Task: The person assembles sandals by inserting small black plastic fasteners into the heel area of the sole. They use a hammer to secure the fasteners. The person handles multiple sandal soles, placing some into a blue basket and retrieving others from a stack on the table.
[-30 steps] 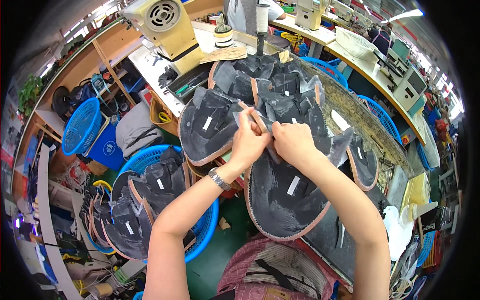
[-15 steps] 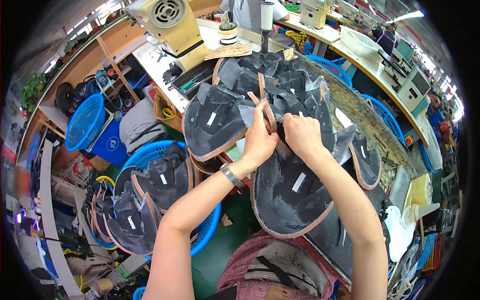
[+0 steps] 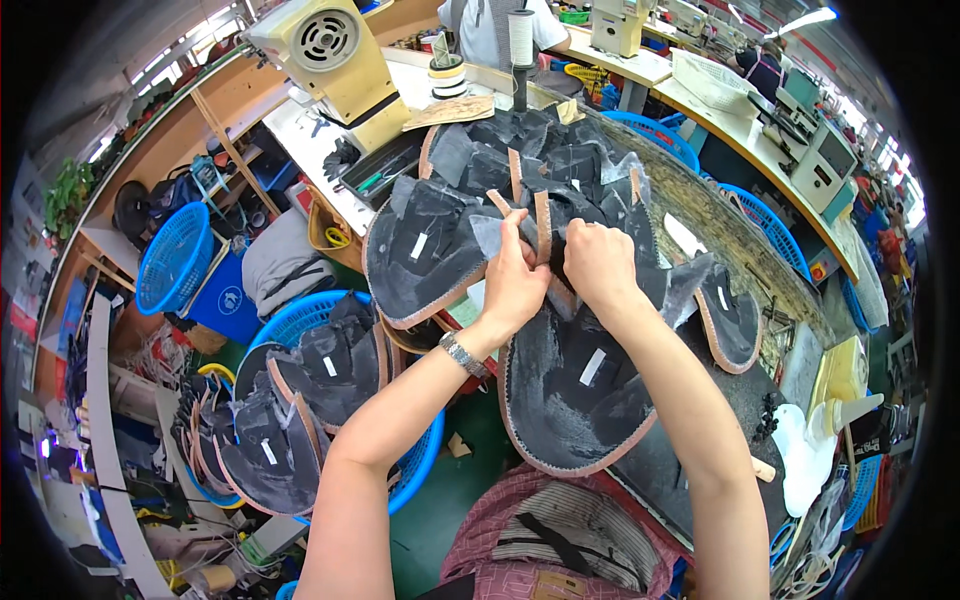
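Note:
A dark grey shoe upper [image 3: 585, 420] with a tan, notched edge and a small white label hangs over the near edge of the bench. My left hand [image 3: 515, 282] pinches its tan-edged upper part, thumb and fingers closed. Close beside it, my right hand [image 3: 600, 260] is curled shut on the black material of the same upper; its fingertips are partly hidden. Beyond and to the left lies another upper [image 3: 410, 265], against a pile of similar uppers [image 3: 500, 150]. One more upper [image 3: 728, 315] sits right of my right forearm.
Blue baskets [image 3: 432, 455] of uppers stand on the floor at left. A cream sewing machine [image 3: 345, 60] is at the far left, near a thread spool [image 3: 521, 40]. A knife-like white blade [image 3: 682, 236] and white-coated pot [image 3: 800, 455] lie at right. Other people work behind.
Both hands keep their grip on the upper and have shifted only slightly. A light wooden handle now shows beside my right forearm. The whole view has moved a little.

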